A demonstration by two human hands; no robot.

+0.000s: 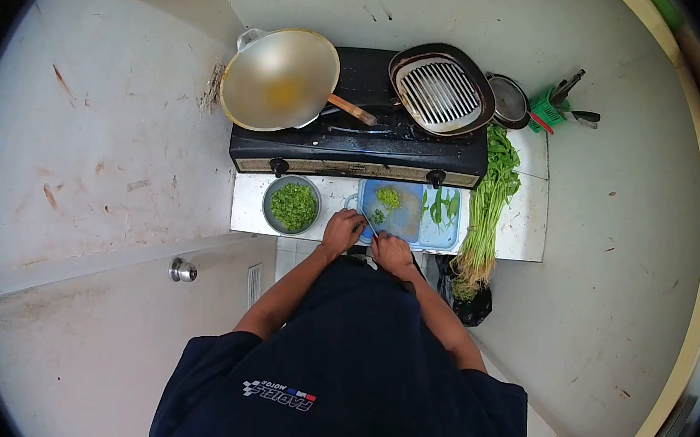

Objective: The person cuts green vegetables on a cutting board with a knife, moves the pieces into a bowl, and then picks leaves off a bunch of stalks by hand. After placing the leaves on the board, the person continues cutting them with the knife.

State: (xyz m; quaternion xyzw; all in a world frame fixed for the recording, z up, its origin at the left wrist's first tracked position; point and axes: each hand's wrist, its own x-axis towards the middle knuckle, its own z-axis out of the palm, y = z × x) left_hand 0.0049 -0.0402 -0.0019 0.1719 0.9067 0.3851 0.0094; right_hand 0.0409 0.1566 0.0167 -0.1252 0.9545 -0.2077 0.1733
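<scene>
My right hand (391, 252) is closed round the handle of a knife (369, 223), whose thin blade slants up and left across a blue cutting board (403, 230). Against the blade's left side, my left hand (343, 231) has its fingers curled together at the board's edge; what they pinch is hidden. Just right of the blade lie dark green chopped bits (378, 217). A paler heap of chopped greens (388, 197) sits farther up the board. Whole green leaves (441, 206) rest in the light blue tray section on the right.
A grey bowl of chopped greens (293, 207) stands at left. Behind is a black stove (356, 148) with a wok (279, 79) and a grill pan (442, 89). Long-stemmed leafy greens (488, 206) lie at right, near a strainer (508, 99) and a green utensil basket (548, 109).
</scene>
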